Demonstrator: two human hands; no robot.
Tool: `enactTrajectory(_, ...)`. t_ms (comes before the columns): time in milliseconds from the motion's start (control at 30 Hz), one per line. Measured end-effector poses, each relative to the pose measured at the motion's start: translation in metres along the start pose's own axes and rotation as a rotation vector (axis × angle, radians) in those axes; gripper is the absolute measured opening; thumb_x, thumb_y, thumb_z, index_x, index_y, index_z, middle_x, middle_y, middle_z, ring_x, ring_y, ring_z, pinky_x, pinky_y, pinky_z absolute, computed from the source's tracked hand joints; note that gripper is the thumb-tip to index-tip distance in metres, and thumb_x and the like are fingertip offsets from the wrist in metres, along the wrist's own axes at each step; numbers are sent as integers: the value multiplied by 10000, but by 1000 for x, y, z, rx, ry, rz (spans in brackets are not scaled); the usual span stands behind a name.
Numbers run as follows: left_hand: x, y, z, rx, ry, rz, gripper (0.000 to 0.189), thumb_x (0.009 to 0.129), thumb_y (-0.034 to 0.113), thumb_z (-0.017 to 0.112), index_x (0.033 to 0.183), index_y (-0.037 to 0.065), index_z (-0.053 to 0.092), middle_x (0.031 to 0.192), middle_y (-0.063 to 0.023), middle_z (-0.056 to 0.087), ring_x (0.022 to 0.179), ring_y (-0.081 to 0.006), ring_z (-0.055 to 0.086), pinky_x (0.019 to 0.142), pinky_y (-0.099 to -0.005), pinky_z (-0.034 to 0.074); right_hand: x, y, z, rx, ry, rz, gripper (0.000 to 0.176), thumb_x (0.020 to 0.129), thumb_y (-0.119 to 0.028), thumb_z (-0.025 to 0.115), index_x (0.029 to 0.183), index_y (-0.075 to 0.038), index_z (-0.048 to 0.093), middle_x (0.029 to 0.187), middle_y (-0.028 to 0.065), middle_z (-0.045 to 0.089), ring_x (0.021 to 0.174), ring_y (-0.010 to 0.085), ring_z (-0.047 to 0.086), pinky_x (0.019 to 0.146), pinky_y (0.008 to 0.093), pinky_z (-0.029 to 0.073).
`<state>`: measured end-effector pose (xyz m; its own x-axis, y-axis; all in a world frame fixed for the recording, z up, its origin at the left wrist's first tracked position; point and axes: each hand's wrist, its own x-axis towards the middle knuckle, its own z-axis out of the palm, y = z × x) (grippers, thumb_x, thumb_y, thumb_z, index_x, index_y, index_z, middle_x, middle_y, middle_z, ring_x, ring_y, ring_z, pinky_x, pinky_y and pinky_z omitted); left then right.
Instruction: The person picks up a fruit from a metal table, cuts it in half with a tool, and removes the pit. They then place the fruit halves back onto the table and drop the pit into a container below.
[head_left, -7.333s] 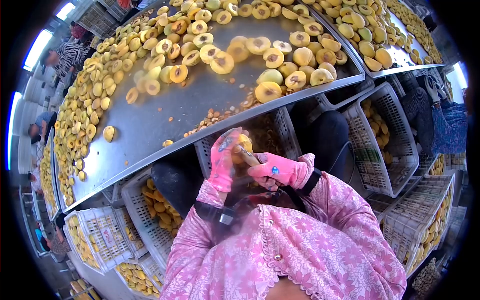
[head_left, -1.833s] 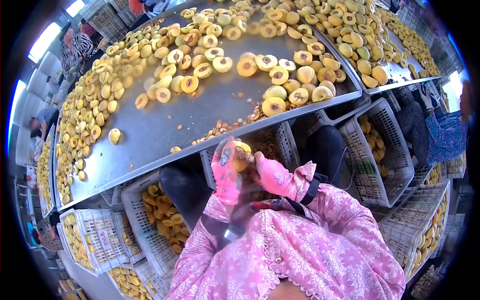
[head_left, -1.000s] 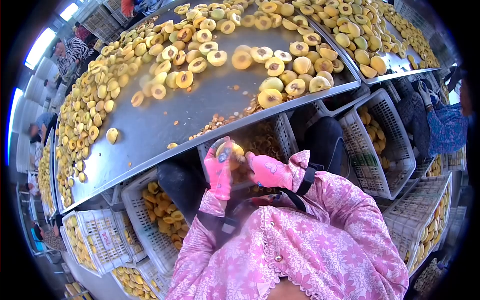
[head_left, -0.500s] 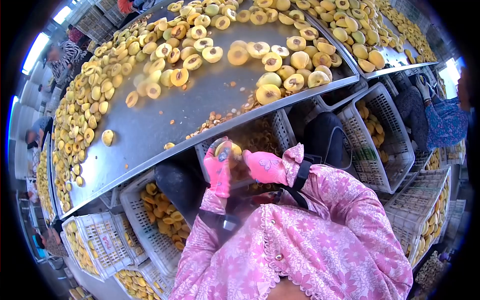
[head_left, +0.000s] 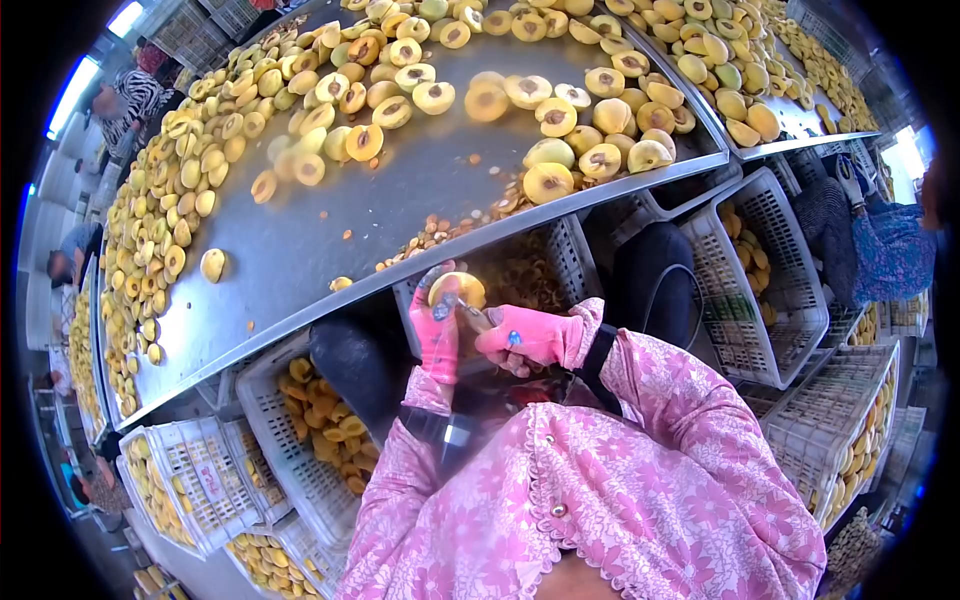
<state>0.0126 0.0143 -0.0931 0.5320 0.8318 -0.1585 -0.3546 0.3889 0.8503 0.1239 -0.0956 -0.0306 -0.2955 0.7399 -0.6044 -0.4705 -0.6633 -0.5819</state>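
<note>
My left hand point(head_left: 437, 338), in a pink glove with grey-smudged fingertips, is closed around a yellow peach half point(head_left: 457, 289). The cut face is turned up toward me. My right hand point(head_left: 532, 335), gloved in pink too, is curled shut on a thin metal tool point(head_left: 470, 307) whose tip reaches the fruit; most of its handle is hidden in the fist. Both hands are close together just off the table's front edge, above a white crate point(head_left: 572, 262) with peach scraps in its bottom.
Many halved peaches point(head_left: 185, 185) cover the metal table point(head_left: 290, 265), with loose pits point(head_left: 430, 235) along its front edge. Crates of peach halves stand at left point(head_left: 270, 420) and right point(head_left: 770, 290). A co-worker in a blue patterned top point(head_left: 890, 250) sits at right; others work at far left.
My right hand has rolled over and moved in toward the peach half, bringing the metal tool into sight against it. My left hand still holds the fruit, its cut face now more visible.
</note>
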Motion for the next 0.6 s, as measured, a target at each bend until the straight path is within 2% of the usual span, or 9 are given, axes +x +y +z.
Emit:
enactTrajectory(33,1,-2,-1,-9,-6,5,283,837,56,638,1104,-8,572,1098,-106,612,1016,-219,602,878,-301,486,2,1,0,20,-8,-9,116,816,-157,553,776,-97,463,604,-14,451,425,75,407,385,225,341)
enactTrajectory(67,4,-10,-6,42,-2,62,278,858,127,620,1106,9,577,1086,-124,622,992,-277,615,790,-376,542,3,3,1,48,-7,-19,114,816,-153,553,775,-95,463,603,-13,450,422,76,403,383,224,337)
enactTrajectory(167,5,-18,-9,7,41,-27,279,868,152,610,1108,13,576,1068,-119,625,889,-257,641,699,-363,563,5,7,4,124,-3,-50,108,820,-141,549,775,-92,463,600,-11,448,415,78,395,380,225,329)
enactTrajectory(267,8,-28,-14,35,112,-4,287,881,184,595,1116,21,574,1050,-119,628,778,-231,643,623,-347,565,6,11,11,187,-2,-82,100,824,-131,544,780,-92,462,600,-6,445,412,81,392,382,233,327)
enactTrajectory(333,8,-28,-14,26,126,-23,293,885,200,589,1122,28,573,1044,-119,628,748,-225,639,614,-343,562,8,13,16,220,0,-122,95,826,-126,540,784,-92,462,602,-5,443,412,82,392,385,238,329)
enactTrajectory(467,7,-31,-15,34,174,-24,292,883,194,597,1122,30,571,1035,-123,629,740,-228,638,611,-346,563,9,16,14,30,151,-74,90,847,-128,518,815,-67,459,626,13,471,434,87,416,392,251,347)
enactTrajectory(600,2,-28,-8,45,187,-23,297,873,194,618,1112,25,572,1009,-119,635,787,-218,634,627,-340,561,-2,3,14,-418,288,-103,128,848,-128,530,873,-26,457,658,40,500,449,114,458,389,273,377)
